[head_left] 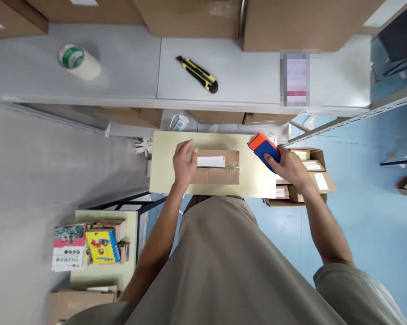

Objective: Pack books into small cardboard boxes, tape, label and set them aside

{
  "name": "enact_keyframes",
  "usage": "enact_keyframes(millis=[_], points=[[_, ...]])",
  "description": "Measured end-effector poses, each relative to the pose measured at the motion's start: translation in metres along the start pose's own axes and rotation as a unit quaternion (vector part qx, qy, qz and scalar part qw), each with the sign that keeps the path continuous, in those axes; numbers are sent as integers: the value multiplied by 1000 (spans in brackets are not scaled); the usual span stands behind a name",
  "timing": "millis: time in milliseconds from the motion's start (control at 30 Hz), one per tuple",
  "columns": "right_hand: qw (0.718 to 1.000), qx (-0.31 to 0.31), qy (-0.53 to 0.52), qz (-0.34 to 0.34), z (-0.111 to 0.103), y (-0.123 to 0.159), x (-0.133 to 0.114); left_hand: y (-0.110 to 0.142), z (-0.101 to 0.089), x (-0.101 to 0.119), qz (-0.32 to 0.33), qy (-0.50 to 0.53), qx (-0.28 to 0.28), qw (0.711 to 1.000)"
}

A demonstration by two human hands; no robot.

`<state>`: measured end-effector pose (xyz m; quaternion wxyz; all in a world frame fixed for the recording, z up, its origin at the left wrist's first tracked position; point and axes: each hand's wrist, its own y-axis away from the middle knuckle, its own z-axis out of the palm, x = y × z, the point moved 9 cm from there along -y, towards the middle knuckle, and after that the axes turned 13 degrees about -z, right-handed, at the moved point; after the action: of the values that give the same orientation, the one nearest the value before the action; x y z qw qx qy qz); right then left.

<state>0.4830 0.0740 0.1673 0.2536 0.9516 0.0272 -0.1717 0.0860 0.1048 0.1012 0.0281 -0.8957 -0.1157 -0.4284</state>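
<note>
A small brown cardboard box with a white label lies on a pale yellow board below me. My left hand presses on the box's left end, fingers curled over its top. My right hand is closed around a blue and orange handheld device, held just right of the box above the board's right edge.
A grey shelf above holds a tape roll, a yellow and black utility knife and large cartons. An open carton of small boxes stands at the right on the blue floor. Books lie on a low table at the left.
</note>
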Motion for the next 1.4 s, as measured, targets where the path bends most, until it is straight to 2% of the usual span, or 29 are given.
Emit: enact_keyframes(millis=[133,200,233,300,400,467,533,600,700,733,767,833,900,967,1033,1067,1200,1400], points=[[992,104,-19,-62,-66,-9,-36,-9,33,139,177,25,-64,982],[985,141,10,-100,-91,-27,-57,-15,52,191,237,27,-76,968],[980,158,32,-115,-102,-40,-67,-20,61,209,259,30,-76,962],[970,186,81,-136,-116,-71,-82,-34,77,233,288,39,-69,954],[959,200,137,-147,-124,-124,-93,-57,94,237,289,47,-75,953],[955,204,150,-156,-126,-150,-97,-66,95,222,271,45,-89,958],[951,216,150,-163,-128,-160,-99,-66,86,193,238,43,-97,966],[947,234,148,-165,-127,-150,-99,-60,67,148,185,42,-93,977],[939,271,135,-161,-103,-111,-96,-41,31,52,63,41,-58,995],[941,283,117,-145,-86,-94,-90,-32,20,16,13,42,-38,998],[950,267,97,-128,-60,-81,-84,-21,10,-20,-42,42,-15,998],[975,189,54,-106,13,-61,-72,6,2,-82,-137,50,9,989],[991,108,-11,-82,93,-46,-62,30,8,-117,-167,70,-10,983],[992,80,-83,-45,158,-38,-54,47,17,-131,-158,79,-27,984],[983,110,-143,-27,196,-36,-51,56,20,-137,-149,82,-18,985],[978,132,-160,-21,207,-36,-49,59,20,-140,-152,84,-9,985],[961,202,-186,-16,222,-38,-40,66,20,-151,-177,91,6,980],[940,205,-270,23,234,-41,-19,69,27,-159,-217,121,-29,968]])
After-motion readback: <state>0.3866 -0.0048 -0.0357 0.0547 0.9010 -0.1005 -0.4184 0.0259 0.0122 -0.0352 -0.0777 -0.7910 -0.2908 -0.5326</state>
